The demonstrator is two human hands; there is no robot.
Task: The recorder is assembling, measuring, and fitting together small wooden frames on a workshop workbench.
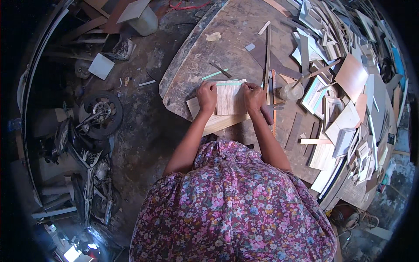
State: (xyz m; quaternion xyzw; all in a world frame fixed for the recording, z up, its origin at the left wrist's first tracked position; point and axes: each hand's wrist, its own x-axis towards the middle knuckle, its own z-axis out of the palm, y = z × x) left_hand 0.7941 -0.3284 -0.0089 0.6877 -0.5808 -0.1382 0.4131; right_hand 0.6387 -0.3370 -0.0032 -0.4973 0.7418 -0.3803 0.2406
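A small wood-grain panel (pixel 231 101) lies in front of me on a larger pale board (pixel 224 125). Along its far edge runs a thin light-green strip (pixel 230 83). My left hand (pixel 207 97) is closed in a pinch at the strip's left end, by the panel's far left corner. At the far right corner my right hand (pixel 254 97) pinches the other end. Fingertips are partly hidden by the knuckles. Just right of my right hand lies a tool with a dark reddish handle (pixel 266 117). Beyond the panel are another green strip (pixel 214 74) and a dark thin stick (pixel 220 69).
The worn wooden table (pixel 192 65) has a curved left edge. On its right are long dark strips (pixel 267 56), a cloudy tub (pixel 291 92) with a stick in it, and heaped board offcuts (pixel 349 113). Left, on the floor, stand a wheel (pixel 101 114) and motorcycle parts.
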